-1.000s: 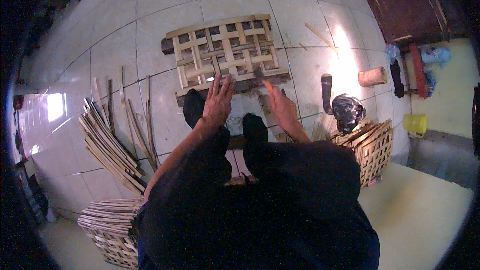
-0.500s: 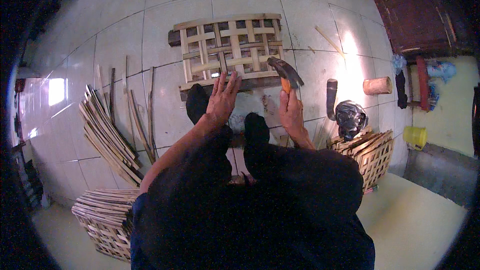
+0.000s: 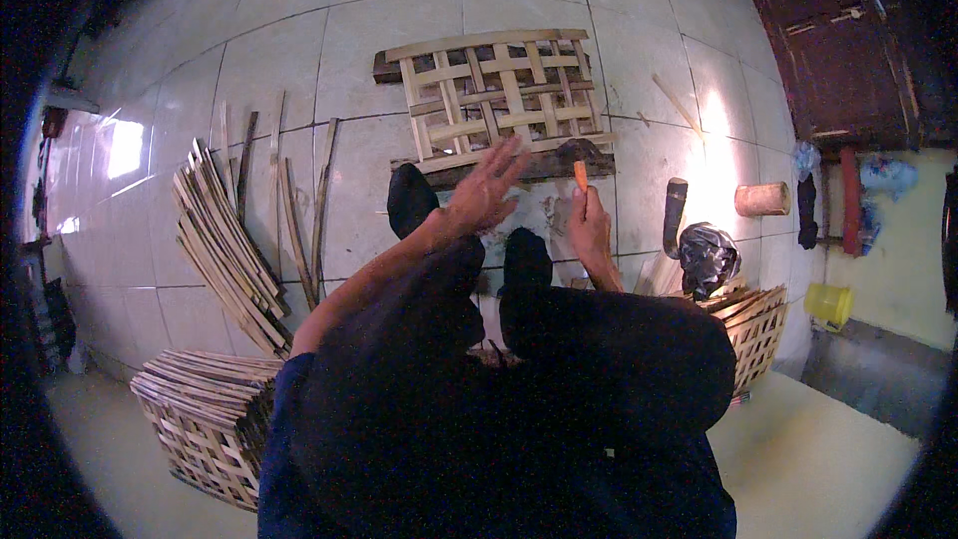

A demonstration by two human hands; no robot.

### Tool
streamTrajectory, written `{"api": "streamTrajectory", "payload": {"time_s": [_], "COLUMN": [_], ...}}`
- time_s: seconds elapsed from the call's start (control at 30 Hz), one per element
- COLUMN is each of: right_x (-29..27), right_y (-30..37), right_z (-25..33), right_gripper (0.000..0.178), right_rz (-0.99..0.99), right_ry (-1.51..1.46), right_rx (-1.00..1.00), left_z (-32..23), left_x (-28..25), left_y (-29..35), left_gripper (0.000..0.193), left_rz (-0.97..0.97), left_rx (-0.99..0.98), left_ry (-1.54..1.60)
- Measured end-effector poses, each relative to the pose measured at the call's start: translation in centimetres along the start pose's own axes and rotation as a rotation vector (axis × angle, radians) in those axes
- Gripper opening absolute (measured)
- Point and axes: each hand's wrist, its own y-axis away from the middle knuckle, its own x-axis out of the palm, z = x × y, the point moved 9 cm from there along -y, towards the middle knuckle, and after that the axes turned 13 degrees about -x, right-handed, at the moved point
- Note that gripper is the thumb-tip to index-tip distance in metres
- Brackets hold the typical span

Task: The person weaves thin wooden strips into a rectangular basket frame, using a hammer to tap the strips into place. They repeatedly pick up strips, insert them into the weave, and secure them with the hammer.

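A woven lattice panel [image 3: 512,85] of flat bamboo strips lies on the floor, with dark wooden boards [image 3: 549,166] under its far and near edges. My left hand [image 3: 486,188] is open at the panel's near edge, its fingers spread and slightly blurred; whether they touch the strips I cannot tell. My right hand [image 3: 591,225] is closed around the orange handle of a hammer [image 3: 581,176]. The dark hammer head is at the near edge of the panel, close to its right corner. My dark-covered feet [image 3: 411,202] are just short of the near board.
Loose bamboo strips [image 3: 228,245] lie at left, above a stack of woven panels [image 3: 205,429]. On the right are a dark curved tool [image 3: 676,215], a wooden block [image 3: 762,200], a black plastic bag [image 3: 710,260], more woven panels [image 3: 760,334] and a yellow container [image 3: 827,305].
The whole view has shifted, carrying the floor things rightward. The hammer head has come down and left onto the panel's near right edge. My left hand's fingers have spread and lifted slightly.
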Motion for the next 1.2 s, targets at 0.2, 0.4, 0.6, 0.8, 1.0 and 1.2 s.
{"api": "streamTrajectory", "payload": {"time_s": [0.2, 0.4, 0.6, 0.8, 1.0, 1.2], "right_x": [-0.2, 1.2, 4.1, 3.5, 4.4, 2.6], "right_y": [0.1, 0.6, 2.6, -1.6, 1.0, -2.8], "right_z": [-1.4, 4.0, 12.5, 5.6, 11.6, 5.1], "right_gripper": [0.027, 0.025, 0.04, 0.042, 0.026, 0.026], "right_rz": [0.078, 0.169, 0.302, 0.419, 0.276, 0.126], "right_ry": [0.101, 0.15, 0.32, 0.36, 0.117, 0.061], "right_rx": [0.037, -0.213, -0.842, -0.242, -0.757, -0.129], "left_z": [3.9, 5.7, 5.7, 5.7, 6.4, 5.6], "left_x": [-4.0, -2.4, -2.4, -2.2, -2.4, -1.6], "left_y": [4.3, 4.9, 5.0, 4.7, 5.3, 4.7], "left_gripper": [0.082, 0.071, 0.074, 0.074, 0.068, 0.067], "left_rz": [-0.033, 0.025, 0.026, 0.06, 0.012, 0.0], "left_rx": [-0.294, -0.302, -0.257, -0.282, -0.304, -0.283], "left_ry": [-0.3, -0.452, -0.398, -0.45, -0.313, -0.454]}}
